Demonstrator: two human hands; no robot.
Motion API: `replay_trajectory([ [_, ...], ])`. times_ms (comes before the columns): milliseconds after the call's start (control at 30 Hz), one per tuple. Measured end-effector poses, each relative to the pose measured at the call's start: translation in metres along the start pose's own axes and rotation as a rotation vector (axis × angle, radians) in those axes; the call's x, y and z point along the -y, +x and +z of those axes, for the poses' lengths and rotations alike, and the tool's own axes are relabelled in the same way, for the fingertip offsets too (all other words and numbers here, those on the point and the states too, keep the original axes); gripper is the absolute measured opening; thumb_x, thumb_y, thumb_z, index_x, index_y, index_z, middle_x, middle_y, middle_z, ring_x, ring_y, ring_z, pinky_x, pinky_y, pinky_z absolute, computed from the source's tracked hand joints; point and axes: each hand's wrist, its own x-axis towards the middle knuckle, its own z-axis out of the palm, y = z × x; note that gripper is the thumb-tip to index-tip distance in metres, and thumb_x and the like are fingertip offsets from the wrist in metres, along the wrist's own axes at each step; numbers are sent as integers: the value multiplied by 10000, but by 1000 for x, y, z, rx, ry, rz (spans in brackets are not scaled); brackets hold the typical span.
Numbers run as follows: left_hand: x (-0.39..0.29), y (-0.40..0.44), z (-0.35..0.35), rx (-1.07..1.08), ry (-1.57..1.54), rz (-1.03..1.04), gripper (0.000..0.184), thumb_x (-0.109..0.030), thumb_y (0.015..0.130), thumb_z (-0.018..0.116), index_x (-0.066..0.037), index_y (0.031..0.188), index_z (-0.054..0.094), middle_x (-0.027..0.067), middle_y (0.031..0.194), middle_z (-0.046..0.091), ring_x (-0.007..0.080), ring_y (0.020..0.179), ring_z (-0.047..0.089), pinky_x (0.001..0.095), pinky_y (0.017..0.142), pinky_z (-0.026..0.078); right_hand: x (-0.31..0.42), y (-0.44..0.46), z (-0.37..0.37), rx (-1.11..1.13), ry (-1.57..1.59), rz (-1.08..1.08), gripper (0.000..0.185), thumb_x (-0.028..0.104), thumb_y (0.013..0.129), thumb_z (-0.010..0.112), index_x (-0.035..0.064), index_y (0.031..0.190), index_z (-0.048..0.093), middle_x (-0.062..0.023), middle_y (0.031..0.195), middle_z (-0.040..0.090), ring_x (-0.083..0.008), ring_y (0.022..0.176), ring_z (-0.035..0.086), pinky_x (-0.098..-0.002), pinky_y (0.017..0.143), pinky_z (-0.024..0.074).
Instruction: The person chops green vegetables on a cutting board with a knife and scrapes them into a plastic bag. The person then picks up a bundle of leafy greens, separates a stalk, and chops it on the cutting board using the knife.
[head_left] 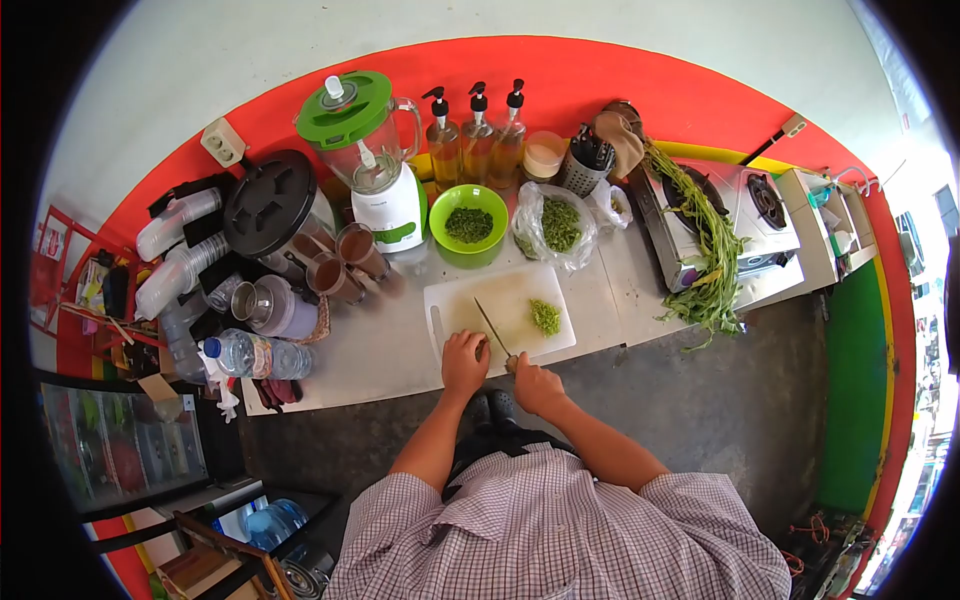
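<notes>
On the white cutting board point(540, 285), near its front edge, my left hand point(465, 362) rests with its fingers curled. A small dark brownish patch shows at its fingertips, too small to name. My right hand point(538, 386) grips a knife point(491, 323) by its handle. The blade points up and left across the board, its tip beyond my left fingers. A small heap of chopped light-green vegetable point(544, 317) lies on the right half of the board. Behind the board stand a green bowl point(469, 252) of chopped greens and a clear plastic bag point(558, 228) of chopped greens.
A blender point(388, 205), pump bottles point(478, 135) and a utensil holder point(584, 165) line the wall. Leafy stalks point(708, 245) drape over a gas stove point(655, 235) at right. At left are brown cups point(335, 278), a water bottle point(260, 355) and a black-lidded container point(270, 205).
</notes>
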Motion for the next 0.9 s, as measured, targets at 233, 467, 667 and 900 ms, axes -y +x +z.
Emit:
replay_trajectory([
  [233, -2, 0, -1, 20, 1, 5, 106, -137, 868, 698, -83, 959, 688, 75, 914, 632, 313, 909, 594, 434, 820, 455, 0, -14, 24, -33, -42, 17, 387, 128, 941, 528, -52, 1271, 433, -237, 924, 734, -403, 867, 743, -512, 761, 594],
  [467, -2, 0, 1, -6, 5, 16, 101, -127, 869, 695, -80, 958, 692, 79, 922, 643, 322, 914, 596, 439, 809, 451, 8, -15, 7, -41, -36, -27, 441, 131, 935, 545, -68, 1308, 420, -226, 910, 736, -400, 842, 744, -492, 737, 602],
  [667, -2, -1, 1, -5, 16, 24, 100, -120, 872, 690, -75, 962, 694, 81, 929, 642, 324, 911, 595, 446, 800, 447, 1, -13, 23, -10, -12, 4, 491, 138, 910, 588, -82, 1314, 413, -234, 925, 737, -395, 870, 746, -486, 753, 603],
  [900, -5, 0, 0, -36, 12, 34, 91, -119, 878, 683, -77, 958, 692, 82, 915, 629, 324, 909, 588, 447, 796, 444, 14, -22, 15, -30, -24, 2, 390, 121, 910, 596, -49, 1221, 433, -240, 915, 737, -395, 851, 748, -487, 739, 603],
])
